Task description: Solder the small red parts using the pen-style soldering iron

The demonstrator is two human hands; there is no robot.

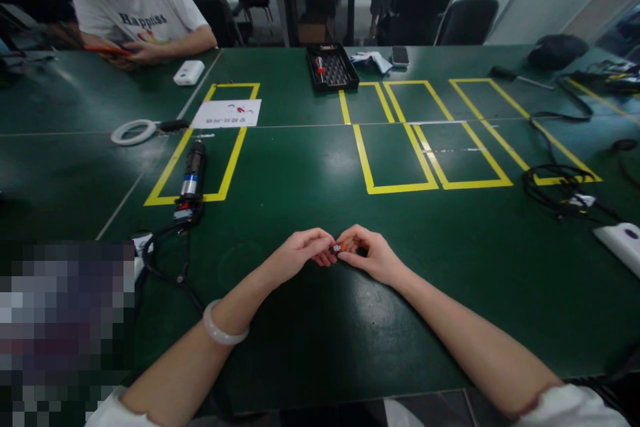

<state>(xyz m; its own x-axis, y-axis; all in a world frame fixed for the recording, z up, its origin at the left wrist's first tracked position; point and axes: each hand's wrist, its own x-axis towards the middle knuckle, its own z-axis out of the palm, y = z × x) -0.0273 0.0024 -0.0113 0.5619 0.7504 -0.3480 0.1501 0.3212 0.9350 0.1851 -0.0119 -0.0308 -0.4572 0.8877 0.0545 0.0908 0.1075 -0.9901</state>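
Observation:
Over the green table's near middle, my left hand point(309, 248) and my right hand point(373, 253) meet fingertip to fingertip. Between them is a small grey and orange-red piece point(338, 248), too small to name its kind. My right thumb and fingers pinch its orange side. The left fingers close on its other side and partly cover it. A pale bangle is on my left wrist. To the left lies a black electric screwdriver point(191, 173) with a blue and silver band and a black cable.
Yellow tape outlines point(400, 188) mark the table. Farther back are a black tray point(333, 67) with a red-handled screwdriver, a phone point(400, 57) and a labelled paper point(227, 113). Coiled black cables point(557, 180) lie right. A co-worker in a white shirt point(155, 10) sits at the far left.

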